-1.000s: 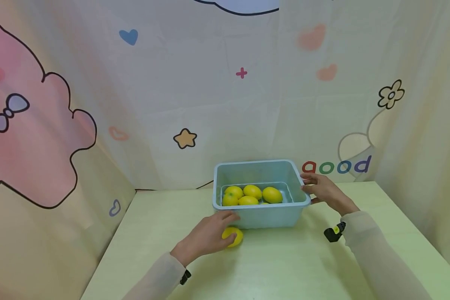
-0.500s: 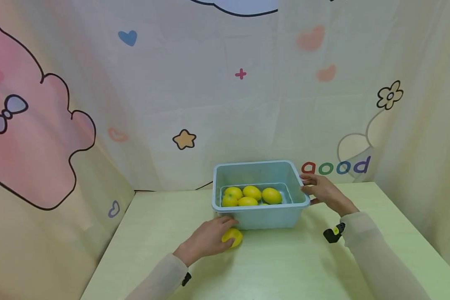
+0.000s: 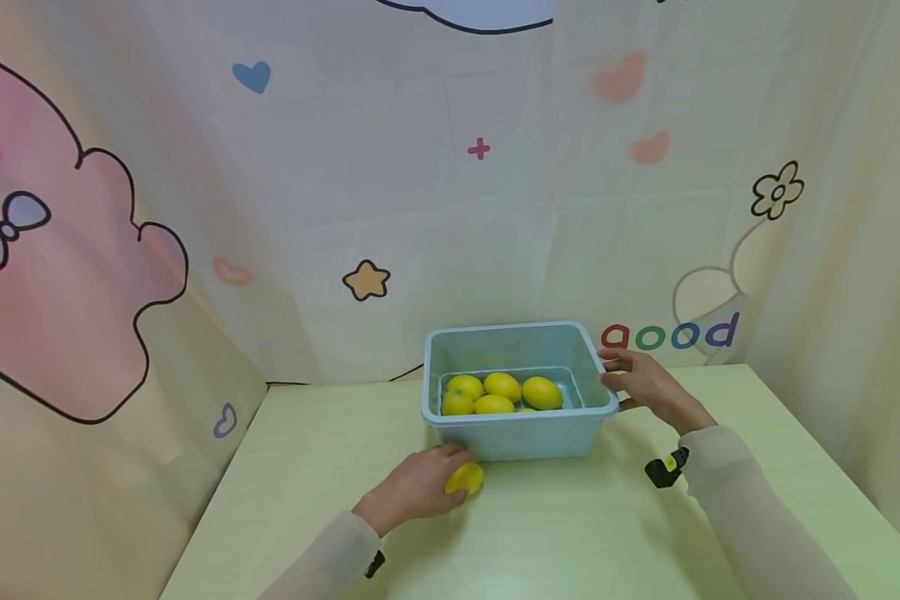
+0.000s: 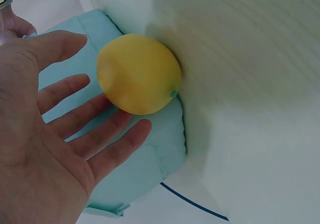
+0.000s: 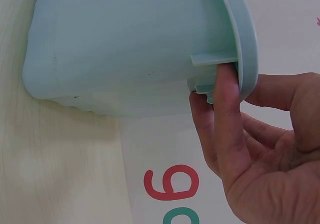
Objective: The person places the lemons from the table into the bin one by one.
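A loose lemon (image 3: 468, 478) lies on the table just in front of the light blue plastic bin (image 3: 528, 437). My left hand (image 3: 418, 487) is at its left side, thumb and fingers spread and only slightly bent. In the left wrist view the fingertips reach the lemon (image 4: 140, 74), some passing behind it; the palm (image 4: 45, 144) stands apart from it. At the bin's right end my right hand (image 3: 648, 389) grips the rim, fingers curled under the lip (image 5: 247, 49) and thumb on the other side. Several lemons (image 3: 542, 393) lie inside the bin.
The pale wooden table (image 3: 570, 533) extends around the bin. Close behind it hangs a printed curtain (image 3: 420, 208), with more curtain at both sides. A thin dark line, perhaps a cord (image 4: 195, 202), runs along the table's back edge.
My left hand has moved slightly right and closer round the loose lemon, covering more of it. The right hand keeps its hold on the bin, and the bin stays in place.
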`<state>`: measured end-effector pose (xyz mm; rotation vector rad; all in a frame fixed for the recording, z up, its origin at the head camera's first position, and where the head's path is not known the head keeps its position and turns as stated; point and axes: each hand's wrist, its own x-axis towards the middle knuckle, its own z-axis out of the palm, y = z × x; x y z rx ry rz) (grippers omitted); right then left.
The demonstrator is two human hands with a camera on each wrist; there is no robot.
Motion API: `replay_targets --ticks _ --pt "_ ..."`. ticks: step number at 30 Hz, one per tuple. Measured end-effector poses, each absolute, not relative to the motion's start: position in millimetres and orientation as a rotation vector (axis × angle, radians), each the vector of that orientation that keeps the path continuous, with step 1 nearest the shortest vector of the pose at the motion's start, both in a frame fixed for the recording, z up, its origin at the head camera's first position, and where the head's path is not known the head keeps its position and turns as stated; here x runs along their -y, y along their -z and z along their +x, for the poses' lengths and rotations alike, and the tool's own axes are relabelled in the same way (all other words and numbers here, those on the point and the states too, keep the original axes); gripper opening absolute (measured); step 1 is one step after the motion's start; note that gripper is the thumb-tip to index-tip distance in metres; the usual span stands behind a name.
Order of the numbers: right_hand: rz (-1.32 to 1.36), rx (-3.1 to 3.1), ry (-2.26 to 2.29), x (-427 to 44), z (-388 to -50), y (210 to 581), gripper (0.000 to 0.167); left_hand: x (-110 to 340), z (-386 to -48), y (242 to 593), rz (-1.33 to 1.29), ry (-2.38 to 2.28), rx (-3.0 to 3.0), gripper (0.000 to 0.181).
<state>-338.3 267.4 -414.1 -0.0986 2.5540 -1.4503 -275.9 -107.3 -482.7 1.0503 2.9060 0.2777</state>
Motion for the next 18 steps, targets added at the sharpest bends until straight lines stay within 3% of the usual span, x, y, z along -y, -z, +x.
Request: replay_targets --ticks 18 --pt "-0.113 -2.535 1.482 -269.5 -339.5 417.3 0.063 99.6 -271.5 502.4 1.037 -0.235 -2.784 0.054"
